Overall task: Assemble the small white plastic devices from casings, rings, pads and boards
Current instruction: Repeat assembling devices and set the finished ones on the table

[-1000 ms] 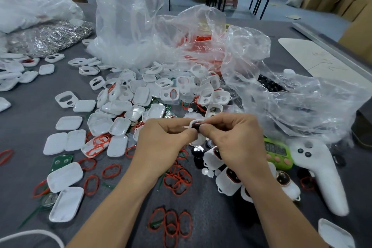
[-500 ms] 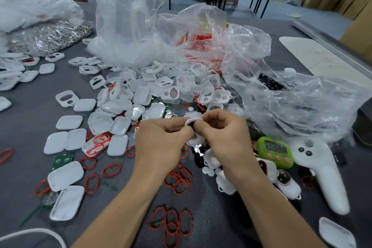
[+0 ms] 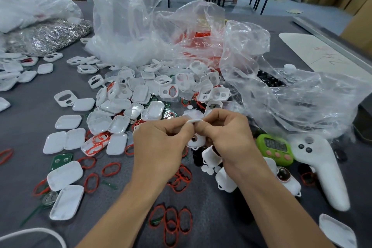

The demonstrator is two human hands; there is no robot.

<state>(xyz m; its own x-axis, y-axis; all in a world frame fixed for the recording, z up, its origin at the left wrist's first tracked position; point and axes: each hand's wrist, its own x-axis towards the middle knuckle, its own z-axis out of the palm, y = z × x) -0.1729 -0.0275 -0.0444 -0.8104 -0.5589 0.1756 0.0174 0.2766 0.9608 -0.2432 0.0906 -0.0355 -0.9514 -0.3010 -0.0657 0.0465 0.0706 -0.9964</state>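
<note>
Two hands pinching one white casing.

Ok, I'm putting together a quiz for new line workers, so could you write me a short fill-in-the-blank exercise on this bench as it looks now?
1. The left hand and right hand together pinch a small ____ plastic part.
2. The timer lying beside the white controller has a ____ body.
3. The loose rings on the grey table between the forearms are ____.

Missing words: white; green; red.
</note>
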